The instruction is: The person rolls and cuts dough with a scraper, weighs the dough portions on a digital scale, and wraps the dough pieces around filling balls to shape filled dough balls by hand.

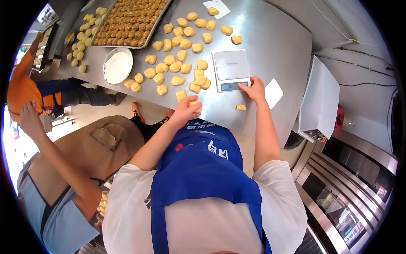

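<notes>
My left hand is at the table's front edge, its fingers closed round a yellow dough piece. Just beyond it lies another dough piece. My right hand touches the front right corner of a digital scale, a finger on its button panel beside the lit display. Nothing rests on the scale's plate. Several dough pieces are spread left of the scale and behind it. A small dough piece lies in front of the scale.
A bowl of white powder and a tray of brown balls stand at the left. White scrapers lie on the metal table. A co-worker in a brown apron stands left; another person in orange is beyond.
</notes>
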### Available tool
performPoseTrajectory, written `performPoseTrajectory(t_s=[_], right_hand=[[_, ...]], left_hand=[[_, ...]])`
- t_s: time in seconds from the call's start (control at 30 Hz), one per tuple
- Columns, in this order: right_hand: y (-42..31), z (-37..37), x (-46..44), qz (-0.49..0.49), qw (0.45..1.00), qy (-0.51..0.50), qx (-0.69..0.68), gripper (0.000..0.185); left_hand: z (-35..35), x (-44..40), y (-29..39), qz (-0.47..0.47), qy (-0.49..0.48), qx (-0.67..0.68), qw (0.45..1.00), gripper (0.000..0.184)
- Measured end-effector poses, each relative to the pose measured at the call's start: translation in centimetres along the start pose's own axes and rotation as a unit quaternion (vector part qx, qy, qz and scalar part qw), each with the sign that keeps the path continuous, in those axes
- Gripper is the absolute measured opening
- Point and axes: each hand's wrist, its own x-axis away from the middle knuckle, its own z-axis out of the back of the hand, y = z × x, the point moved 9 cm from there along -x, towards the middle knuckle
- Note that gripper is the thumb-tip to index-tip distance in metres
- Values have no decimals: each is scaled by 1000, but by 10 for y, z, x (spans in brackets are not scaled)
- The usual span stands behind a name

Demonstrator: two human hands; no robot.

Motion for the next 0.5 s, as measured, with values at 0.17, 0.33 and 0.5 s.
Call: performPoseTrajectory(t_s=[0.17,0.33,0.5], right_hand=[[-4,-1,-1,4,998,-20,61,59],[-7,-3,-9,10,995,-41,90,62],[-14,6,6,56,997,-10,59,61]], left_hand=[[-23,-5,-6,-20,4,-147,989,55],[-79,-9,43,-182,25,-306,934,55],[-100,14,62,-381,152,-535,738,60]])
